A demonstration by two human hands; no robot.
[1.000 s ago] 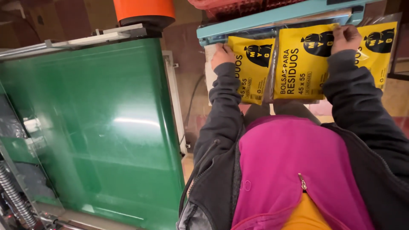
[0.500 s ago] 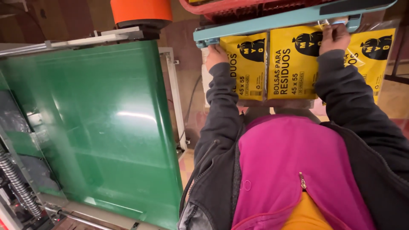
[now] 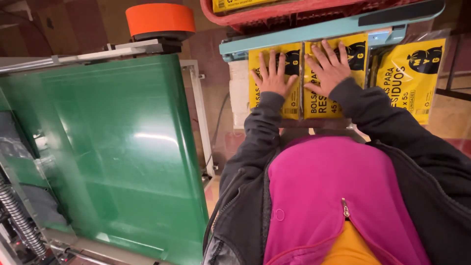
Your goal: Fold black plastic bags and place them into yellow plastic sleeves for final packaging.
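Two hands [image 3: 299,73] flat, yellow packets [image 3: 294,105] beneath

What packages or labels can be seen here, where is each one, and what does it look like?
Left yellow packet: flat rectangle with black print, under the left hand, below the teal bar.
Middle yellow packet: same kind, under the right hand.
Right yellow packet: clear-edged, tilted, untouched, with a black bag-shaped emblem.
Yellow packet in the red crate: only its edge shows at the top.

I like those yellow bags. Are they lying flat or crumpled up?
Flat. Both hands, left hand and right hand, press open-palmed on two yellow packets.
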